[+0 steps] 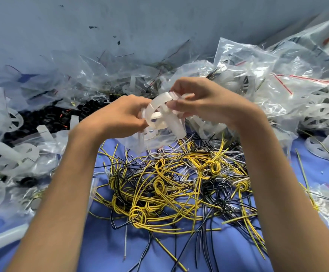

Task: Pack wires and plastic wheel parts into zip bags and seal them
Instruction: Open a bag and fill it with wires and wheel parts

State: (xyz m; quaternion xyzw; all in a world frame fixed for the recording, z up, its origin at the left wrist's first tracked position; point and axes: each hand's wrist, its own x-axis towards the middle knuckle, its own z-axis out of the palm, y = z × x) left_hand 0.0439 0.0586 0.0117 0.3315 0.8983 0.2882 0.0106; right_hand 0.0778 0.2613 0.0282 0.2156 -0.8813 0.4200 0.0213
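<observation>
**A:** Fingers (176, 105) on the right hand (204, 103), how do they lie?

**B:** Curled. Thumb and fingertips pinch the plastic wheel parts (164, 116) from the right. The left hand (124, 114) grips the same white stack from the other side, knuckles up.

**A:** And the arms?

**B:** In the head view both bare forearms reach forward, and the hands meet above the far edge of the wire pile (179, 183).

**A:** Where do the parts sit against the fingers?

**B:** Between the two hands, touching both. Their lower ends dip into a clear zip bag (155, 139) that hangs just over the pile's far edge. How deep they go I cannot tell.

**A:** Around the pile?

**B:** It lies on a blue cover (105, 252). Filled bags (257, 75) are heaped beyond it to the right, loose wheel parts (16, 160) lie to its left, and small black parts (42, 116) sit beyond those.
</observation>
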